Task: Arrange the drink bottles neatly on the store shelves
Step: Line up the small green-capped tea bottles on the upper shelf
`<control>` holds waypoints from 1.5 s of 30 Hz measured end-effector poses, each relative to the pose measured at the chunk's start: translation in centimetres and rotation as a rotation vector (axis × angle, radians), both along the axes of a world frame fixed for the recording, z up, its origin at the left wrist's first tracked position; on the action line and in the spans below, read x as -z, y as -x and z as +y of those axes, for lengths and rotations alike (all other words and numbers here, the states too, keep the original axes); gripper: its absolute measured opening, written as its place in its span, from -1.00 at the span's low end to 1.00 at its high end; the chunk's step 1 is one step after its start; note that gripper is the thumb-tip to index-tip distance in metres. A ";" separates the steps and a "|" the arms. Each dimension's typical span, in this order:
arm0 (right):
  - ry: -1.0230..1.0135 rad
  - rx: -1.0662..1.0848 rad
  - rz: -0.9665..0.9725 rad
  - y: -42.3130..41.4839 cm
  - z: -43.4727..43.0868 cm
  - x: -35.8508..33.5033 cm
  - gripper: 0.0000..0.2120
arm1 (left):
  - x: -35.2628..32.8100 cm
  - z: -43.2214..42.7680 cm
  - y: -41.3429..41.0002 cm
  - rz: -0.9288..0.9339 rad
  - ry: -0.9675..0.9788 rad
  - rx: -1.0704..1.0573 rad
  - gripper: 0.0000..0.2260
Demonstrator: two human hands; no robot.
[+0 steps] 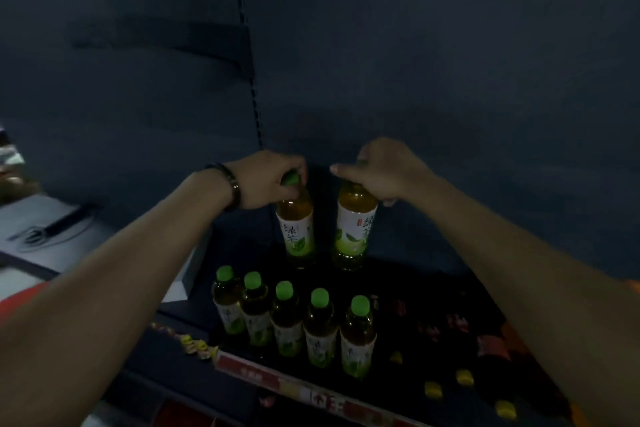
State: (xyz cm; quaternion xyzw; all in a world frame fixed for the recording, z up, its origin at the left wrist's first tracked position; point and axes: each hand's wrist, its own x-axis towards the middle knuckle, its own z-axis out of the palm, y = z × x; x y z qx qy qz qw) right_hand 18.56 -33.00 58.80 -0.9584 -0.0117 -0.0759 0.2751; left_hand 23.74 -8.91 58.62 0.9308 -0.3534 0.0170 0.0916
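Green caps top five tea bottles (289, 319) standing in a row along the front of the dark shelf (408, 274). Behind them stand two more bottles, side by side near the back panel. One left hand (268, 180) clasps the left bottle (296, 229) by its cap; one right hand (381, 172) closes over the top of the right bottle (353, 229).

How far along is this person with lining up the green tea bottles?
Partly there. Five green-capped bottles already stand in a row near the shelf's front edge. The left hand and right hand each grip a bottle, left and right, near the back. A second row remains; the shelf's right side looks unfilled.
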 end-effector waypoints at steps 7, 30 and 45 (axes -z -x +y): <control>-0.142 0.041 0.206 -3.0 1.6 6.0 -0.56 | 7.5 -0.5 -4.0 0.207 -0.160 -0.090 -0.91; -0.250 0.148 0.613 -4.5 6.1 15.7 -0.60 | 13.7 -0.6 -4.2 0.390 -0.201 -0.067 -0.79; -0.015 -0.150 0.435 -2.4 1.6 12.9 -0.71 | 12.2 -3.3 5.1 -0.019 0.415 -0.071 -0.89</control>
